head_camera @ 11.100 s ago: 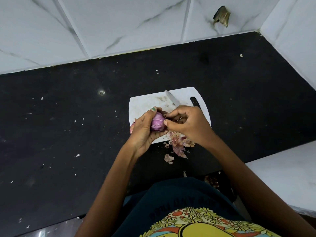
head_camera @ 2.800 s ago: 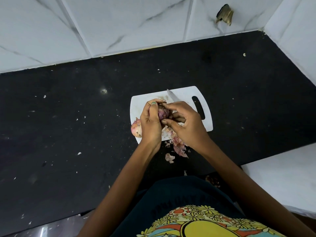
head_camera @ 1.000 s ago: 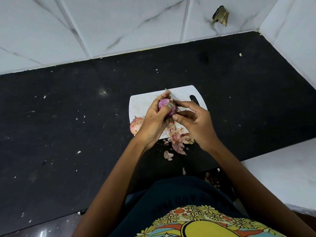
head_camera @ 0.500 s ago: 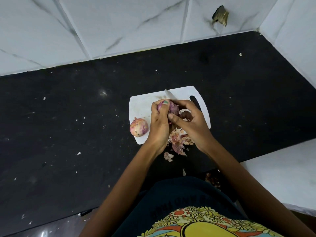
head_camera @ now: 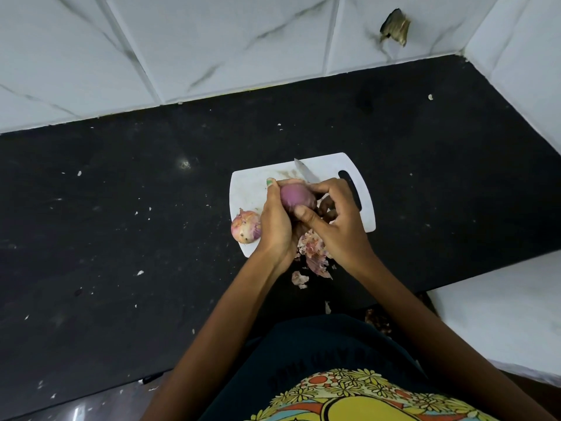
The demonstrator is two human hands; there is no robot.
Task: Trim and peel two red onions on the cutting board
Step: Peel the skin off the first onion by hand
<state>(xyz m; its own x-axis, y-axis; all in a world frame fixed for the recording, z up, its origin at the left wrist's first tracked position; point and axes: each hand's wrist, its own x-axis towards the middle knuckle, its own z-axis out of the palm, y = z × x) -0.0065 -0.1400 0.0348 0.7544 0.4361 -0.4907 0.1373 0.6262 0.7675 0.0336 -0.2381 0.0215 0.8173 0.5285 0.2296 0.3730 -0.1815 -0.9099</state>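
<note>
Peeling is in hand: left hand (head_camera: pixel 277 221) cups the smooth purple onion (head_camera: pixel 296 196) while right hand (head_camera: pixel 337 220) pinches its skin. Next, the papery unpeeled onion (head_camera: pixel 245 226) needs trimming with the steel-bladed knife (head_camera: pixel 305 171).

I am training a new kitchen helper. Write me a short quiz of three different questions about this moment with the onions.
1. True or false: both hands grip the purple onion.
2. Where does the unpeeled onion lie? A) at the cutting board's left edge B) by its handle slot C) on the wall tiles
3. Fill in: the knife blade shows beyond the ____ hand.

Key: 1 true; the left hand holds it too. 2 A. 3 right.
</note>
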